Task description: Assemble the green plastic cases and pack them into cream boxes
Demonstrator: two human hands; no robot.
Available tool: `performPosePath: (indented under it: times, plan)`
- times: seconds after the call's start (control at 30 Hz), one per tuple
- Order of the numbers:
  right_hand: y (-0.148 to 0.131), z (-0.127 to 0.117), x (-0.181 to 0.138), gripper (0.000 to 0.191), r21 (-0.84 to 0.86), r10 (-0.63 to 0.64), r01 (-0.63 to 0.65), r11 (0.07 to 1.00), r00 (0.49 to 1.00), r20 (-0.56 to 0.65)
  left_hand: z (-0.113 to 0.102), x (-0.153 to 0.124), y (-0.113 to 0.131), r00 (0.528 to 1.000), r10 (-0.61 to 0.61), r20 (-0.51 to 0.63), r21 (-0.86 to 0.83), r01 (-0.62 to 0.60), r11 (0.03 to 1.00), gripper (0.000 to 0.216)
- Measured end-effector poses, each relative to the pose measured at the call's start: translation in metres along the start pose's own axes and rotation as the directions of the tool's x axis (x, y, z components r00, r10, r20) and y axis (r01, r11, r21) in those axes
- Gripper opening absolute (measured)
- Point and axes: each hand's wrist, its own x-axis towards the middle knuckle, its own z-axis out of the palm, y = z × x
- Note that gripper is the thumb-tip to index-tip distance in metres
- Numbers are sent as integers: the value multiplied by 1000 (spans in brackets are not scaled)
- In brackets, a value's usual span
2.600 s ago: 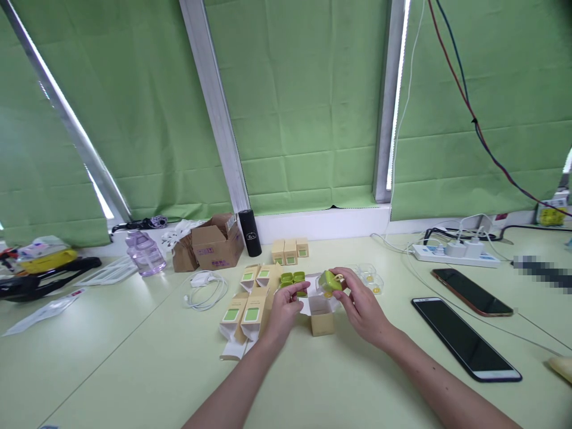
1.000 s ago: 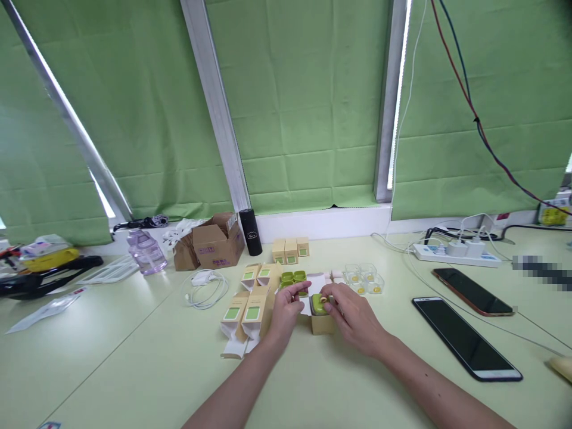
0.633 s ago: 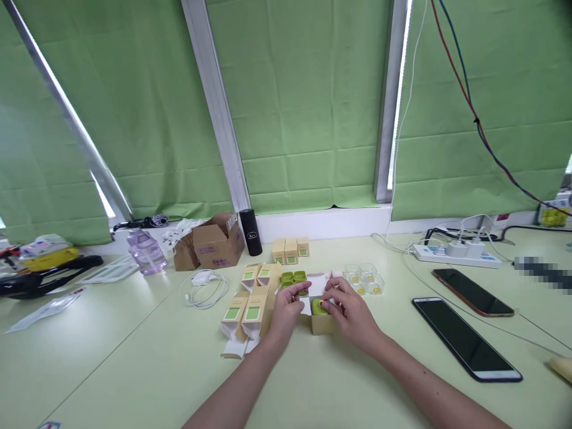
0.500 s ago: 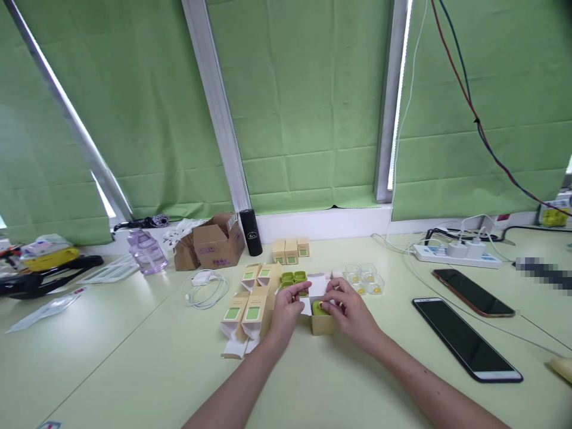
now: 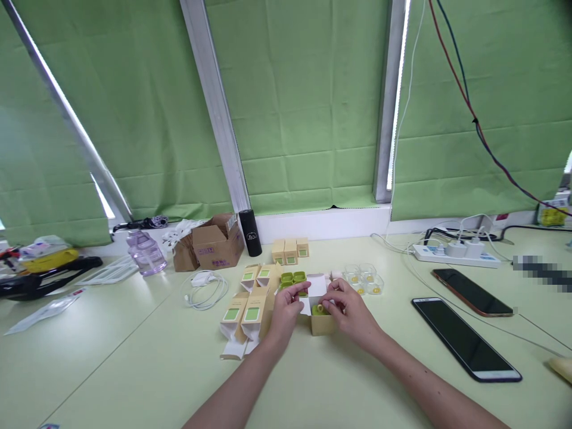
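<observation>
A small open cardboard box (image 5: 322, 326) stands upright with its white lid flap (image 5: 317, 285) raised. Inside it lies a green case (image 5: 315, 310), with a tiny pale-yellow ring-shaped piece (image 5: 320, 308) over it. My right hand (image 5: 351, 308) pinches at this ring with thumb and forefinger. At the box's left side, my left hand (image 5: 286, 313) holds the white side flap by the thumb, its forefinger stretched toward the lid. Green square cases (image 5: 293, 277) sit just behind my left hand. Left of it, several cardboard boxes (image 5: 252, 313) lie with white flaps out.
Clear plastic cups (image 5: 364, 279) with yellow centres stand behind my right hand. Three small boxes (image 5: 290, 251), a black bottle (image 5: 250, 233) and a brown carton (image 5: 218, 243) are at the back. Two phones (image 5: 465, 339) and a power strip (image 5: 456, 256) lie right; a white cable (image 5: 206, 290) lies left.
The ring-shaped piece now shows more plainly over the green case, and my right fingertips have shifted slightly. My left hand stays at the box.
</observation>
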Motion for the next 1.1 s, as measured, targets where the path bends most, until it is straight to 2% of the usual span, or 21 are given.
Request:
performPosePath:
  times: [0.2,0.43,0.77,1.1]
  plan:
    - [9,-3,0,21,61,26,-17,998,989,-145,3,-3,5,999,-42,-7,-61,41,997,55]
    - [18,1,2,25,224,180,-128,966,956,-230,5,-5,10,998,-54,-9,-75,53,996,48]
    - [27,2,3,33,325,255,-178,929,943,-215,1,-1,-3,997,-54,-56,-77,50,996,48]
    - [29,5,5,45,480,351,-245,842,925,-145,6,-5,8,999,-34,-14,-77,33,996,42]
